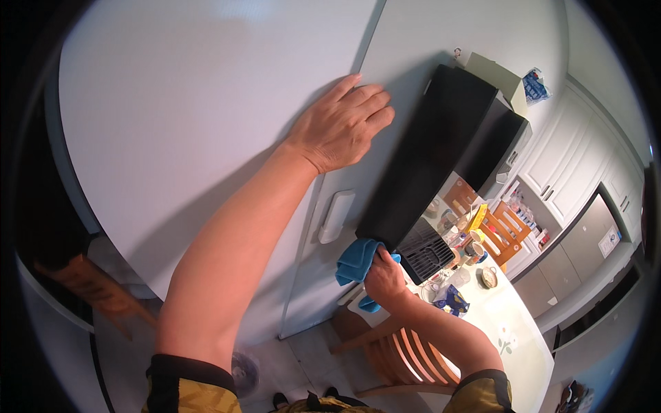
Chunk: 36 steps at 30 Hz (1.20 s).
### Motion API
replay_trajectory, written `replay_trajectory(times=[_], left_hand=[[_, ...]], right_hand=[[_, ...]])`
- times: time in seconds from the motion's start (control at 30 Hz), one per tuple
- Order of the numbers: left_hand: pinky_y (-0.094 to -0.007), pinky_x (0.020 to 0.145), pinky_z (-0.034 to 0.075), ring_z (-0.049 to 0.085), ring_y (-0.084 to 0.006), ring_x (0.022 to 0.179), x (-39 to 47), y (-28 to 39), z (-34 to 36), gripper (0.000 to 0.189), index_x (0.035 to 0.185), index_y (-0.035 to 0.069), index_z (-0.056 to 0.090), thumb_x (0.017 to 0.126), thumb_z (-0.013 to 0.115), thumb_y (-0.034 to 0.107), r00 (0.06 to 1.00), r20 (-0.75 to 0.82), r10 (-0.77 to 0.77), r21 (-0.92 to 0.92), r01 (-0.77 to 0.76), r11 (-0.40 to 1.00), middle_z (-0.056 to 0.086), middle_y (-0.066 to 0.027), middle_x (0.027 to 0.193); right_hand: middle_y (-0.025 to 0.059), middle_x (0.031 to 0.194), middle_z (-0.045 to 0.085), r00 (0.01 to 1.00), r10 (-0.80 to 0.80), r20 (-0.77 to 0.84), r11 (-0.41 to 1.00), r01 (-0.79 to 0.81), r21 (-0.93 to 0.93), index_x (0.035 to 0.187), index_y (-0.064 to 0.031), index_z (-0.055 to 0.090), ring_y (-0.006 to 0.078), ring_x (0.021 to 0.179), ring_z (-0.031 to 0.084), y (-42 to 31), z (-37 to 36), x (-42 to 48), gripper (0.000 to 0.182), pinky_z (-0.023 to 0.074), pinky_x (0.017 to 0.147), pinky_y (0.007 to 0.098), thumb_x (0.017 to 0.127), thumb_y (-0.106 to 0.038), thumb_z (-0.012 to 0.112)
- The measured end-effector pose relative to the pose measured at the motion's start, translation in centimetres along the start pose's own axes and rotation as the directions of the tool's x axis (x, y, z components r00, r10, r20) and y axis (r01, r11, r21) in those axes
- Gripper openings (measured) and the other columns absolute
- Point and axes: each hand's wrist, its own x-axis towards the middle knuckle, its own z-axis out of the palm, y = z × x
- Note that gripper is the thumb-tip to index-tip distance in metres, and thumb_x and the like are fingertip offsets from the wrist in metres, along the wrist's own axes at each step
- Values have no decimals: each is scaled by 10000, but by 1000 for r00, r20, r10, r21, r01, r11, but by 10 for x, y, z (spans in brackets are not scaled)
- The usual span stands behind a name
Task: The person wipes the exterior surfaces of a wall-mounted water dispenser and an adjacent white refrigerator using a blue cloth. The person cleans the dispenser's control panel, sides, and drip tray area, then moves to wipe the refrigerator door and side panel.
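My left hand (343, 124) lies on the edge of a large white door-like panel (181, 129). Its fingers are slightly spread and bent over that edge, with nothing seen in its grasp. Lower down, my right hand (386, 279) grips a blue cloth (355, 264), part of which hangs below the hand. The cloth touches the lower corner of a tall black appliance (428, 149), which looks like a drinks dispenser. A slotted black drip tray (427, 252) juts out from its base, just beyond the right hand. My right fingertips are partly hidden by the cloth.
A white fixture (336, 217) is mounted beside the panel. An open box (493, 75) sits on the appliance. Behind my right arm, a dining table (521, 320) carries cups, jars and a blue packet (454, 300). A wooden chair (423, 356) and a clear bin-like container (245, 372) stand below.
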Motion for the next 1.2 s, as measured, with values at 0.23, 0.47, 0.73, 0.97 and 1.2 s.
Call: replay_trajectory(times=[0.23,0.47,0.73,0.97,1.2], left_hand=[[-377,1139,284,495,-140,1218,1,-1,-9,390,1121,169,601,740,687,165,1000,23,-3,-18,3,1000,584,11,1249],[-384,1133,300,493,-155,1228,3,-1,-8,395,1129,156,604,741,670,117,1000,28,-6,-77,9,997,585,-6,1257],[-388,1118,323,505,-148,1216,4,2,-4,386,1119,147,609,739,649,91,1000,-9,-27,-79,26,997,593,-4,1244],[-379,1137,286,487,-129,1222,1,-2,-7,371,1118,161,604,751,657,132,1000,25,-6,-40,7,999,582,12,1244],[-377,1140,281,492,-132,1217,3,2,-4,345,1105,161,606,762,643,134,1000,25,1,-39,0,999,582,16,1248]], right_hand=[[24,1133,647,966,165,-197,976,-188,-105,1052,-128,697,214,1189,509,67,-88,19,299,182,1141,411,796,-219,572],[24,1057,663,772,207,-601,945,-318,-82,997,-151,676,197,1088,565,161,-168,37,225,254,1108,394,790,-146,587],[42,1084,662,718,261,-645,893,-433,-120,1025,-129,673,222,1124,556,189,-198,46,248,252,1107,417,797,-158,581],[35,1203,631,885,205,-417,966,-251,-57,1146,-180,642,223,1162,542,113,-124,34,363,228,1123,431,789,-189,575],[49,1356,535,996,38,-79,997,-43,-58,1349,-103,511,250,1324,417,22,-24,3,504,144,1169,421,863,-236,519]])
